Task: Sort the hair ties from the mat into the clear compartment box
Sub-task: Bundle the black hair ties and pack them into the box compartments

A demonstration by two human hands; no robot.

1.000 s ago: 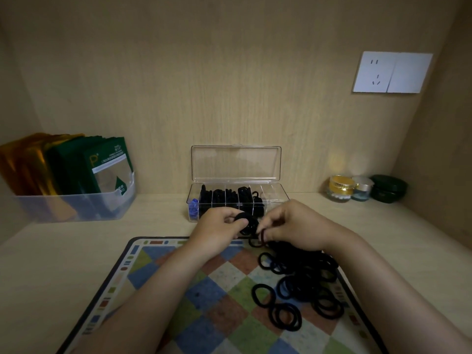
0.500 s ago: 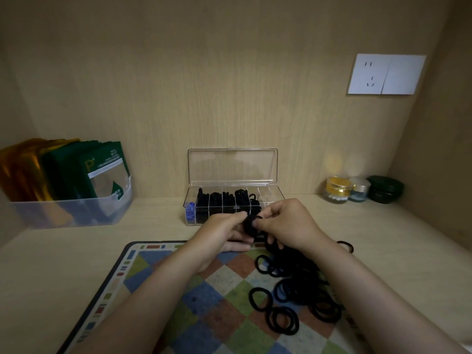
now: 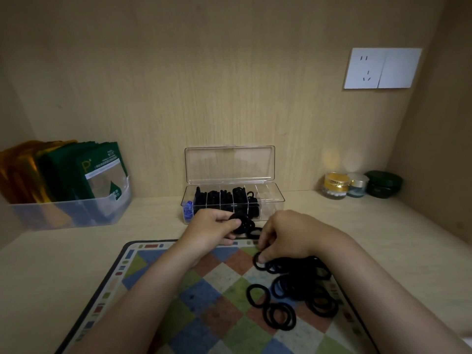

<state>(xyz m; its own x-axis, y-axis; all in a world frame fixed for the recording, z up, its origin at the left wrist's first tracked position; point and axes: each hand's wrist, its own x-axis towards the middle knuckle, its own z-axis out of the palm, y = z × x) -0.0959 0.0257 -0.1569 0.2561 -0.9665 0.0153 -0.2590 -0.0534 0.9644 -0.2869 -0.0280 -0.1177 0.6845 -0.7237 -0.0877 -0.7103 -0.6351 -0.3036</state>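
A pile of black hair ties [image 3: 298, 282] lies on the right side of the checkered mat [image 3: 158, 297]. My left hand [image 3: 212, 228] grips a small bundle of black hair ties [image 3: 242, 224] just in front of the clear compartment box [image 3: 270, 200]. The box stands open with its lid up; most compartments hold black ties, the left end holds blue ones, and the rightmost looks empty. My right hand [image 3: 286, 236] reaches down to the pile's near edge and pinches one black tie [image 3: 259, 261] with its fingertips.
A clear bin [image 3: 76, 210] with green and gold packets stands at the back left. Three small jars [image 3: 357, 185] sit at the back right. A white wall socket [image 3: 380, 69] is on the back panel. Wooden walls close in both sides.
My right hand has left the bundle and dropped down to the pile, where it pinches a tie. My left hand keeps the bundle near the box front.
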